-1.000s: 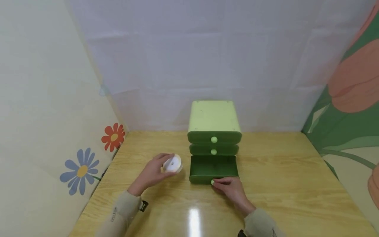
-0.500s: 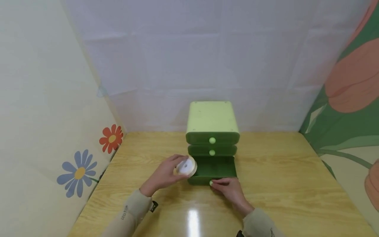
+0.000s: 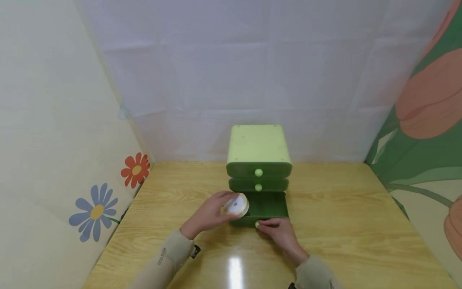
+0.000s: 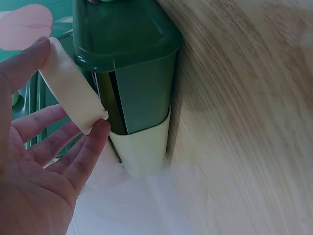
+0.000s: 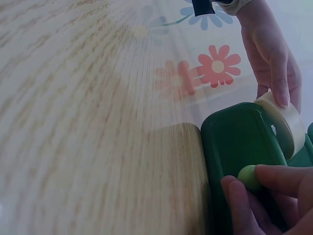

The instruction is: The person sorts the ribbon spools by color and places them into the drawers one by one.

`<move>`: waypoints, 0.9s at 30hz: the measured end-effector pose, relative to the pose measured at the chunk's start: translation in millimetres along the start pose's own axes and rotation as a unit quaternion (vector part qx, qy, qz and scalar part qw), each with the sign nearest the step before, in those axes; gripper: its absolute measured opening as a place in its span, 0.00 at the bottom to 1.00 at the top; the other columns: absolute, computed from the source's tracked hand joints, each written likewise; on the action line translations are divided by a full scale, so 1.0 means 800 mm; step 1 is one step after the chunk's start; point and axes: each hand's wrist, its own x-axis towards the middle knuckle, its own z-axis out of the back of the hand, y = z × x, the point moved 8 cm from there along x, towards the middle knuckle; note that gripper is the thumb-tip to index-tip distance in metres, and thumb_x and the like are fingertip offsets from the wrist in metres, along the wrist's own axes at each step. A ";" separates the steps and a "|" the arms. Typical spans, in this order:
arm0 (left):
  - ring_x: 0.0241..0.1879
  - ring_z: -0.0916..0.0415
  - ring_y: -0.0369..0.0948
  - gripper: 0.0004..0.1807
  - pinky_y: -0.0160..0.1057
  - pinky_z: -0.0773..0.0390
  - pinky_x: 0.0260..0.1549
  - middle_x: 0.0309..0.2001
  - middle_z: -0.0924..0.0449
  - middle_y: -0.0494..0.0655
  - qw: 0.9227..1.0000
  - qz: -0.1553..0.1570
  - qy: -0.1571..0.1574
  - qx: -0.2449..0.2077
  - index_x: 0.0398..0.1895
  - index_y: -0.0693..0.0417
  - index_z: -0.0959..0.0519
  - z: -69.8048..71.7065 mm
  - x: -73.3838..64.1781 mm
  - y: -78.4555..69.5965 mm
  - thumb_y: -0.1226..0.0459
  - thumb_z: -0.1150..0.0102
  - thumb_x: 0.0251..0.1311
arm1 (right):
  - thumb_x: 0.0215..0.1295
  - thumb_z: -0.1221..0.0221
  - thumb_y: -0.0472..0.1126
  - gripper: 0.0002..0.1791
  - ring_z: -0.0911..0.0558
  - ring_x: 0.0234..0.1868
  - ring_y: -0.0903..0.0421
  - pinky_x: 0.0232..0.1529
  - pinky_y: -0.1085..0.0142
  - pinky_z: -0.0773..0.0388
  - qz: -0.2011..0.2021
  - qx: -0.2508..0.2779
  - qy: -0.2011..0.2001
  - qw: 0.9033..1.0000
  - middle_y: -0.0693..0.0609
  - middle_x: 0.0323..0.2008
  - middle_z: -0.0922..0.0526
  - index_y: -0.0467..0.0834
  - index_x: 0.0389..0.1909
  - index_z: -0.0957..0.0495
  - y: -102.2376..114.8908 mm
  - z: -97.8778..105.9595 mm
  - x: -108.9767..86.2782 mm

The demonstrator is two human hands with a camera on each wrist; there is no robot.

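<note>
My left hand (image 3: pixel 213 212) holds a cream ribbon roll (image 3: pixel 236 204), white-faced with a small centre hole. In the left wrist view, the thumb and fingertips grip its edges, and the roll's band (image 4: pixel 73 88) is turned to the camera. It is tilted over the left end of the pulled-out bottom drawer (image 3: pixel 267 204). The drawer belongs to a small green cabinet (image 3: pixel 259 142). On the drawer front, my right hand (image 3: pixel 281 233) pinches the round light-green knob (image 5: pixel 249 178) between thumb and fingers.
Above the bottom drawer, two pushed-in drawers show their knobs, the top knob (image 3: pixel 258 172) and the middle knob (image 3: pixel 258 187). The cabinet stands on a wood-grain table (image 3: pixel 343 224), before a white cloth backdrop (image 3: pixel 202 80). Flower-printed sheets (image 3: pixel 54 140) flank it.
My left hand has carried the ribbon roll rightward, from beside the cabinet to over the drawer's left end. My right hand stays on the knob, and the drawer remains pulled out.
</note>
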 end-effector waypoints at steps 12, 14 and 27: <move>0.68 0.27 0.55 0.34 0.55 0.23 0.64 0.70 0.25 0.55 0.999 -0.018 0.017 0.033 0.72 0.52 0.26 -0.017 0.017 -0.011 0.46 0.34 0.68 | 0.58 0.27 0.29 0.11 0.10 0.36 0.56 0.41 0.67 0.12 -0.004 0.040 0.003 0.999 0.40 0.41 0.09 0.31 0.42 0.12 -0.004 -0.002 0.000; 0.69 0.27 0.55 0.32 0.56 0.24 0.66 0.70 0.25 0.56 0.999 -0.025 0.012 0.037 0.71 0.53 0.25 -0.018 0.018 -0.014 0.49 0.35 0.69 | 0.58 0.27 0.29 0.11 0.10 0.36 0.56 0.41 0.67 0.12 -0.003 0.039 0.004 0.999 0.40 0.41 0.09 0.31 0.42 0.12 -0.004 -0.002 0.001; 0.70 0.28 0.54 0.29 0.56 0.25 0.67 0.70 0.25 0.54 0.999 -0.029 -0.006 0.018 0.71 0.55 0.25 -0.017 0.020 -0.017 0.58 0.33 0.68 | 0.58 0.27 0.28 0.11 0.11 0.40 0.57 0.43 0.66 0.12 -0.008 0.042 0.006 0.999 0.41 0.44 0.10 0.31 0.42 0.12 -0.003 -0.003 0.000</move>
